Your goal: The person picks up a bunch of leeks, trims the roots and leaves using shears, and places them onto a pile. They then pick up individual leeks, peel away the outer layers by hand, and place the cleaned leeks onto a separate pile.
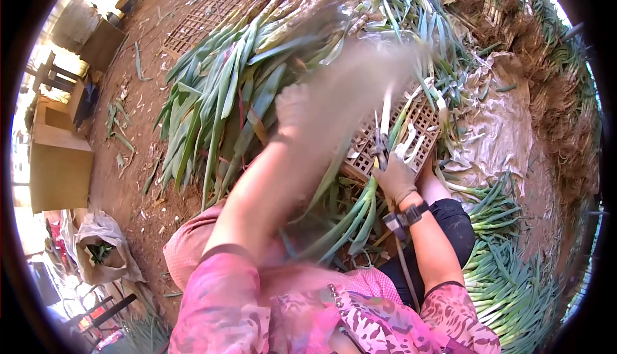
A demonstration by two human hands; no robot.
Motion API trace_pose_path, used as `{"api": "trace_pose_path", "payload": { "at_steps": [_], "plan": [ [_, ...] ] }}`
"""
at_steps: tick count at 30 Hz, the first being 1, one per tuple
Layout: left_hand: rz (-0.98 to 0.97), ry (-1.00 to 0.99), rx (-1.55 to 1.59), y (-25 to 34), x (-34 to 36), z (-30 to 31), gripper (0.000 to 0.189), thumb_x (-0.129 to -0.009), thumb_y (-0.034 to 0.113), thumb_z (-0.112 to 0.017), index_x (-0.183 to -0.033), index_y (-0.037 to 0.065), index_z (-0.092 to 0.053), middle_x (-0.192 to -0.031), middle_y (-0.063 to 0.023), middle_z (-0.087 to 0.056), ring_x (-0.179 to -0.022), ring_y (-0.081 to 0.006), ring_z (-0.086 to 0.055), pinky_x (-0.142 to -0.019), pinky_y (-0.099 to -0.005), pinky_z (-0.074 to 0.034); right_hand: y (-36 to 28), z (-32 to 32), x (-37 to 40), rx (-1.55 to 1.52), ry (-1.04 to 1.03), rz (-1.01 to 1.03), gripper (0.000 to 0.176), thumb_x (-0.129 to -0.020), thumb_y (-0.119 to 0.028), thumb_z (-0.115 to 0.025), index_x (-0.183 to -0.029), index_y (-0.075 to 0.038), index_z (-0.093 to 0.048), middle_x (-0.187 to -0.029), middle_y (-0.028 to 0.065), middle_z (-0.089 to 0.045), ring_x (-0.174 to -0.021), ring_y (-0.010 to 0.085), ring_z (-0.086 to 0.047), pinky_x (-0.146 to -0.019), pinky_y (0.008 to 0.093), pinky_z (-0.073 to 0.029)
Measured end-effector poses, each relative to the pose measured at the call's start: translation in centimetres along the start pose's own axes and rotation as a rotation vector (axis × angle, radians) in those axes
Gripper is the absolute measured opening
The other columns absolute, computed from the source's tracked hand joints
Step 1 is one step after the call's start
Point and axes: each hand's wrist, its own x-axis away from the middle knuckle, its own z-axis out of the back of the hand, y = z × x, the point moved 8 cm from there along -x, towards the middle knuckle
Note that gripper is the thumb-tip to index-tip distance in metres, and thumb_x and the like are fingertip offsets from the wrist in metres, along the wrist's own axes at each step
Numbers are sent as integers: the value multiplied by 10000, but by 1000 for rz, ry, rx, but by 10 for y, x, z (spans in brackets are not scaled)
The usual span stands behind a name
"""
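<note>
My gloved left hand (292,106) is raised and shut on a bunch of leeks (350,87). The bunch is smeared by motion, and its green leaves (340,225) trail down toward my lap. My gloved right hand (395,179), with a dark watch on the wrist, grips small shears (380,145). They point up over a pale plastic crate (421,129), next to a white leek stalk (385,111). Both hands are close together above my knees.
A big heap of untrimmed green leeks (231,90) lies on the dirt ahead. Trimmed leeks (508,277) are stacked at my right. Roots and dry trimmings (553,78) pile up at the far right beside a plastic sheet (498,119). A bag (99,248) and wooden furniture (58,161) stand left.
</note>
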Motion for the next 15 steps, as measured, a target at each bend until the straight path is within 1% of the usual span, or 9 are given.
{"api": "trace_pose_path", "payload": {
  "at_steps": [2, 5, 8, 9, 10, 11, 13, 14, 15],
  "plan": [
    [-5, -91, -318, -38, -20, -55, 261, -931, 237, -575, -1177, 157, -611, -1049, -59, -633, -953, -255, -647, -786, -393, -519, 1, -1, 3, 2, -2, -7, 503, -823, -385, -716, -1087, 19, -575, -1032, 265, -691, -995, 428, -673, -894, 483, -527],
    [68, -252, -322, -36, -34, -57, 270, -926, 235, -578, -1162, 148, -672, -1080, -67, -689, -993, -275, -682, -793, -415, -549, 8, -7, -2, -6, -5, -28, 521, -817, -385, -719, -1105, 24, -572, -1060, 267, -688, -1013, 421, -670, -906, 477, -525],
    [153, -628, -2, -19, -22, -49, 396, -800, 281, -747, -1160, 127, -681, -1135, -131, -700, -1056, -334, -684, -842, -431, -570, 14, -12, 0, -29, 21, -14, 546, -812, -379, -731, -1137, 30, -571, -1077, 261, -691, -1018, 417, -673, -916, 469, -526],
    [162, -684, 65, -2, -12, -29, 383, -807, 347, -745, -1104, 105, -723, -1117, -158, -723, -1059, -308, -700, -868, -431, -569, 16, -13, 0, -39, 26, -16, 551, -811, -377, -733, -1142, 34, -571, -1074, 261, -691, -1017, 419, -673, -918, 468, -526],
    [117, -676, 99, 31, -1, 17, 433, -768, 408, -765, -1068, 97, -734, -1020, -159, -737, -999, -312, -713, -857, -431, -568, 19, -11, 1, -52, 31, -19, 557, -811, -376, -735, -1146, 37, -572, -1071, 262, -692, -1015, 420, -673, -919, 468, -526],
    [188, -592, 406, 52, 16, 71, 450, -748, 414, -752, -1057, 88, -734, -993, -171, -739, -966, -319, -716, -852, -417, -566, 22, -11, 0, -75, 15, -41, 565, -816, -374, -732, -1168, 38, -572, -1048, 263, -696, -1001, 421, -675, -911, 470, -527],
    [129, -824, 608, 62, 64, 21, 554, -672, 435, -774, -1080, 62, -725, -1014, -187, -737, -925, -315, -718, -840, -384, -563, 29, -12, -2, -191, 21, -4, 558, -816, -376, -733, -1170, 28, -583, -1039, 266, -698, -994, 422, -675, -900, 474, -527],
    [157, -914, 698, 72, 92, 20, 565, -680, 398, -802, -1097, 26, -715, -976, -171, -741, -894, -269, -719, -834, -361, -558, 34, -14, -3, -248, 25, 15, 554, -816, -376, -734, -1170, 24, -588, -1035, 267, -699, -991, 422, -675, -894, 475, -527],
    [247, -989, 939, 80, 128, 6, 506, -722, 331, -795, -1104, 10, -709, -972, -132, -735, -881, -223, -702, -825, -340, -553, 37, -15, -3, -349, 19, 52, 506, -825, -365, -721, -1162, -2, -615, -995, 251, -711, -953, 391, -693, -851, 453, -538]
  ]
}}
